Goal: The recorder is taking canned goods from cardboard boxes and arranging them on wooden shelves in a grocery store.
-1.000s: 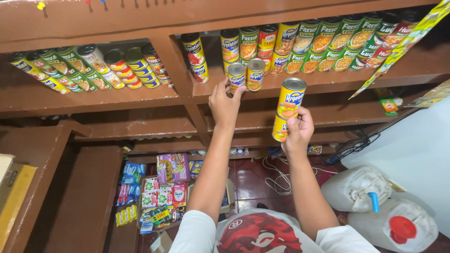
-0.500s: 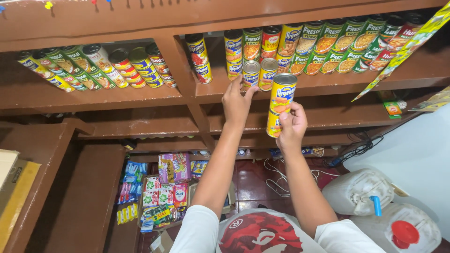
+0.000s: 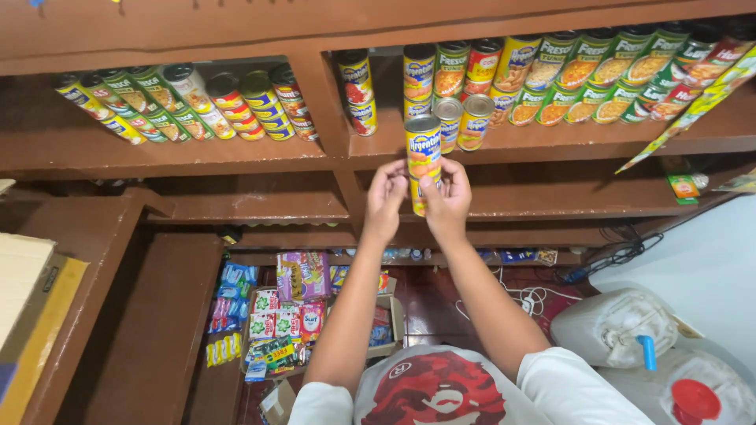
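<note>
Both hands have come down and moved close together since a moment ago; before, the left hand was up at the cans on the shelf and only the right hand held the tall can; now both hold it.

The fingers of the left hand (image 3: pixel 385 198) are bent around the left side of the tall yellow can (image 3: pixel 424 161); the fingers of the right hand (image 3: pixel 449 198) are bent around its right side; both hands grip the can's lower half, and the thumbs press on its front. The can stands almost upright, with its silver top up; it is held in the air just in front of the front edge of the upper shelf (image 3: pixel 551 142), near the wooden post (image 3: pixel 331 102) in the middle.

Right behind the can's top, two short cans (image 3: pixel 462 120) sit at the front edge of the shelf; behind them stand more cans in a row (image 3: pixel 598 71), yellow, green and red, going off to the right end. On the left part of the shelf, past the post, another bunch of cans (image 3: pixel 181 98) lies tipped in a line.

Under the arms, low down, a box of small bright packets (image 3: pixel 291 315) sits on the floor; at the bottom right corner are two pale jugs (image 3: pixel 630 338), one with a red cap.
</note>
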